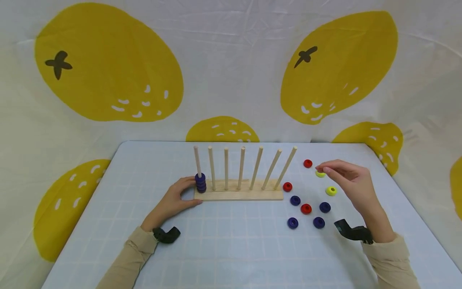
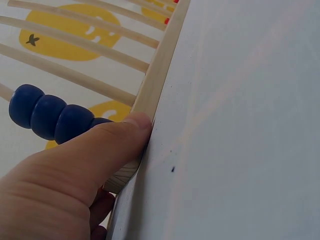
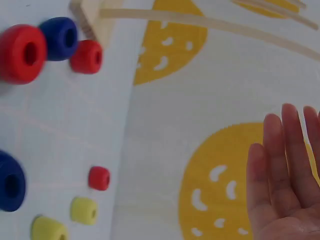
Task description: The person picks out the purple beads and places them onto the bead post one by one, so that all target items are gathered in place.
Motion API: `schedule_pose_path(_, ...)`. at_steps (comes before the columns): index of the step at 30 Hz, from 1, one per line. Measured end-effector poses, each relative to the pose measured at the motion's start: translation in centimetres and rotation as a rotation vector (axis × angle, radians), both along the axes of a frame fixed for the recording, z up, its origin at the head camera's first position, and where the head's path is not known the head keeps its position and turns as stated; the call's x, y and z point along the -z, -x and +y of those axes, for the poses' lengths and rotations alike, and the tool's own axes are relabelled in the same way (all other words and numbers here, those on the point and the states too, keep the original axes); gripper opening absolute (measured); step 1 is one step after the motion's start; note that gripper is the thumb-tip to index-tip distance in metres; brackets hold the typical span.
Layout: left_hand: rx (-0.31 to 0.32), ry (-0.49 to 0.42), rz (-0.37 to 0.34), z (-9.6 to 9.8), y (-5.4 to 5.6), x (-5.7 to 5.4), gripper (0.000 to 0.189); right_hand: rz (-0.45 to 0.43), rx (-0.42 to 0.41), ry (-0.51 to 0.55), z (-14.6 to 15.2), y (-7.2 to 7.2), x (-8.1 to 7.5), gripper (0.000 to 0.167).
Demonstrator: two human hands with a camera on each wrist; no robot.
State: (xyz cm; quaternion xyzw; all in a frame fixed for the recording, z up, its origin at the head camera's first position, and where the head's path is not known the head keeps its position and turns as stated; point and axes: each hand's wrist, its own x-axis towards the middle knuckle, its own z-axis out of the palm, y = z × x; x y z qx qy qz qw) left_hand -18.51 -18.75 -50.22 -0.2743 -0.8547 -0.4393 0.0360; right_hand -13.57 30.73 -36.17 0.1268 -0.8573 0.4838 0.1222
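Lengthwise, the pale rectangular wooden base (image 1: 238, 196) runs left to right, slim wooden pegs (image 1: 226, 168) upward; left hand (image 1: 176, 200) pinches its left end, right hand (image 1: 349, 180) straight-fingered.

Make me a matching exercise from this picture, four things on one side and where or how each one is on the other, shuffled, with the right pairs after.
1. Left hand
2. Right hand
3. Blue bead stack
4. Wooden base

A. Around the leftmost peg
B. Carrying seven upright pegs
C. Raised over the table's right side
D. Gripping the base's left end

Pairs: 1-D, 2-C, 3-A, 4-B
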Motion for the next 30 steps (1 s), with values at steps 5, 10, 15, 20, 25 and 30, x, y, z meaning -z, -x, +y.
schedule_pose_path(5, -0.003, 0.002, 0.000, 0.0, 0.1, 0.3, 0.057, -0.124, 0.014, -0.011, 1.7, -0.7, 3.0, 0.020)
schedule_pose_path(10, -0.002, 0.005, -0.001, 0.0, 0.1, 0.2, 0.057, -0.213, 0.016, -0.048, 3.2, -1.5, 5.2, 0.025)
schedule_pose_path(15, -0.003, 0.009, 0.002, 0.1, 0.1, 0.2, 0.057, -0.282, 0.005, -0.097, 4.2, -2.1, 6.5, 0.028)
schedule_pose_path(20, -0.009, 0.013, -0.007, 0.1, 0.1, 0.2, 0.057, -0.340, 0.041, -0.131, 4.9, -2.7, 7.5, 0.030)
schedule_pose_path(25, -0.012, 0.011, -0.016, 0.1, 0.0, 0.1, 0.056, -0.357, 0.034, -0.138, 5.2, -3.1, 8.0, 0.030)
schedule_pose_path(30, -0.014, 0.020, -0.018, 0.0, 0.0, 0.1, 0.057, -0.368, -0.002, -0.100, 5.3, -3.4, 8.3, 0.031)
